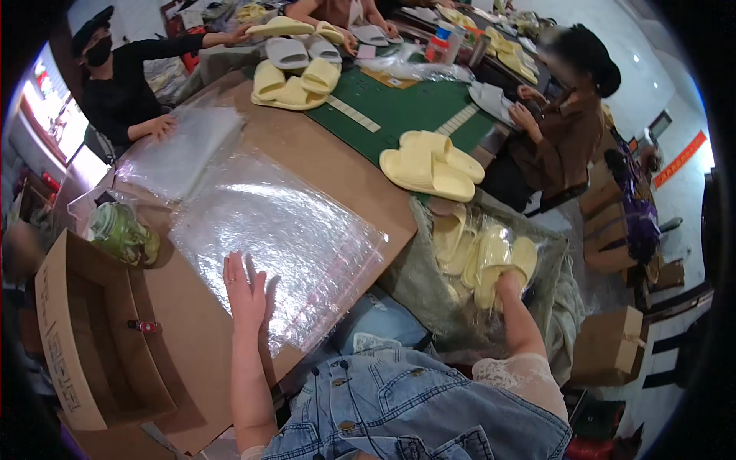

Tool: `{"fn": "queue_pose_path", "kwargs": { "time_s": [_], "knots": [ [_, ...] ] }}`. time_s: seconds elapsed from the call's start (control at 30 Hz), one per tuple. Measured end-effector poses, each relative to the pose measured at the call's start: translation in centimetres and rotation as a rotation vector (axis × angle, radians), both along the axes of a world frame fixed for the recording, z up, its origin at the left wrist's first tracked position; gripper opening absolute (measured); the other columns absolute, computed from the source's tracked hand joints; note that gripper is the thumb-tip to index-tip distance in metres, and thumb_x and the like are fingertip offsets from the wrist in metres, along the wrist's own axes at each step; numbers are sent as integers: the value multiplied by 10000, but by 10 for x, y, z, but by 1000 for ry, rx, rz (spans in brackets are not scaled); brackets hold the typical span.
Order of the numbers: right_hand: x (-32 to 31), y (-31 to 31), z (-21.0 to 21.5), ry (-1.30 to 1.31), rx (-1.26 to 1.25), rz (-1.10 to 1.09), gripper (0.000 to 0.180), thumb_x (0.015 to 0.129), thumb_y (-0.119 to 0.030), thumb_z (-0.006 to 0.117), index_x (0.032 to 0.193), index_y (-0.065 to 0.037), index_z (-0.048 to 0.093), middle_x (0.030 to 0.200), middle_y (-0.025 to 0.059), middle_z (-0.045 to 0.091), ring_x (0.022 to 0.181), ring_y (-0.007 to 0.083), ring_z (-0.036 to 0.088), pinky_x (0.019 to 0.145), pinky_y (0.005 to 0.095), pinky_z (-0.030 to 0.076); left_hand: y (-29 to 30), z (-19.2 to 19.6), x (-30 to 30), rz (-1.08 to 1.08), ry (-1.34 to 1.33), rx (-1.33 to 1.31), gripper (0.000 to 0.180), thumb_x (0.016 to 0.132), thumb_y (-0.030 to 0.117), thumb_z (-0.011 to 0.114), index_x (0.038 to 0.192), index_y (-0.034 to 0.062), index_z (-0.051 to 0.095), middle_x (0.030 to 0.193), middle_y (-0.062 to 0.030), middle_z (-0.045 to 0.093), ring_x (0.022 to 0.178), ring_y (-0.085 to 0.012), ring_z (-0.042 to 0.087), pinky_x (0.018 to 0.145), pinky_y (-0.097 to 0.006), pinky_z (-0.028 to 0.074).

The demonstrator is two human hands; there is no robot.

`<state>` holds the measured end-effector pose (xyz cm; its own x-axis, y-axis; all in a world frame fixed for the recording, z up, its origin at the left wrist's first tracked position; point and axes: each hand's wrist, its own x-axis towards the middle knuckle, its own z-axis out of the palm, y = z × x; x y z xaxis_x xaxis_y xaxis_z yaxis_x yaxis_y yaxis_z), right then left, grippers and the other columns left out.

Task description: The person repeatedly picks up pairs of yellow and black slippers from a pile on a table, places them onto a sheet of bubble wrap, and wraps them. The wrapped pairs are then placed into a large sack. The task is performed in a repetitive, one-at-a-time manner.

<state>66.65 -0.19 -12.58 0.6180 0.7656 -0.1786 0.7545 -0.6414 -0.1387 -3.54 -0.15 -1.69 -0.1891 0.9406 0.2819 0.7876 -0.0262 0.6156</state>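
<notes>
My left hand lies with its fingers stretched out on a stack of clear plastic bags on the cardboard-covered table. To the right, my right hand reaches down into a grey-green woven sack. It is closed at the heel end of a pair of yellow slippers in a clear bag; its fingertips are partly hidden. More bagged yellow slippers lie in the sack beside that pair. On the table edge above the sack rests a loose pair of yellow slippers.
An open cardboard box and a green jar stand at the left. Yellow and grey slippers are piled by the green mat. Co-workers sit at the far left, far side and right. A closed carton stands right of the sack.
</notes>
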Motion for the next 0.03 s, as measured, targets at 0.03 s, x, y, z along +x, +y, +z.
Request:
{"fn": "queue_pose_path", "kwargs": {
  "time_s": [0.03],
  "knots": [
    [13, 0, -3, -9, -108, 141, 616, 945, -225, 536, 1535, -153, 375, 1434, 236, 513, 1315, 287, 534, 1086, 403, 415, 1, -4, -2, -23, 36, 14, 722, 933, 227, 636, 1505, -51, 295, 1544, -245, 344, 1451, -456, 251, 1193, -505, 213]
  ]
}}
